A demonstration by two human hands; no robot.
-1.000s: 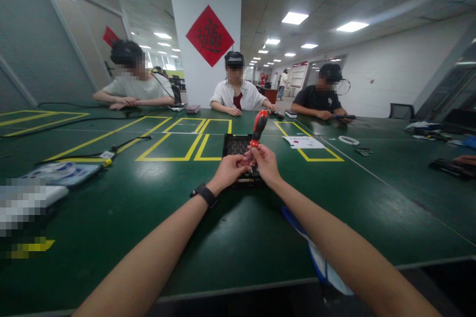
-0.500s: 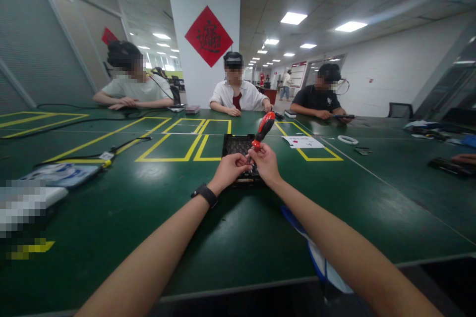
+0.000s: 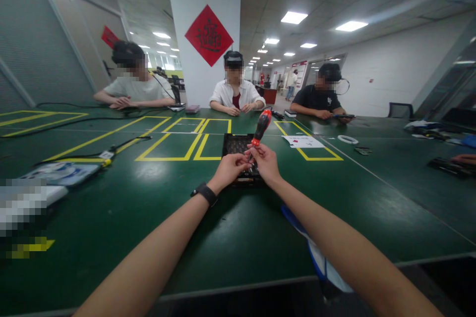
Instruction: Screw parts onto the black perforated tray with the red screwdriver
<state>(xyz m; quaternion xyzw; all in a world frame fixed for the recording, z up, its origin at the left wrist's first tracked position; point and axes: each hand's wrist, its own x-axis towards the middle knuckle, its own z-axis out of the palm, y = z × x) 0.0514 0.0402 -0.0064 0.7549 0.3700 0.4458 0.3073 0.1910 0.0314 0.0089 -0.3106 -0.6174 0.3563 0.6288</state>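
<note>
A screwdriver with a red and black handle (image 3: 262, 126) leans slightly to the right, its handle up and its shaft down. My right hand (image 3: 265, 162) pinches it just below the handle. My left hand (image 3: 230, 169), with a black band on the wrist, is closed at the fingertips beside the shaft; whatever it pinches is too small to make out. Both hands are over an open black case (image 3: 232, 142) with a patterned inside, lying on the green table (image 3: 230, 237). The fingers hide the screwdriver's tip and part of the case.
A white paper (image 3: 303, 142) and a white ring (image 3: 347, 139) lie to the right. Blue and white material (image 3: 316, 252) is under my right forearm. At left are cables and a flat packet (image 3: 67, 173). Three people sit across the table; another person's hand shows at the right edge.
The screwdriver handle has tipped slightly left and down. Across the table, the middle person's hand has moved in toward the other. My hands have hardly moved.
</note>
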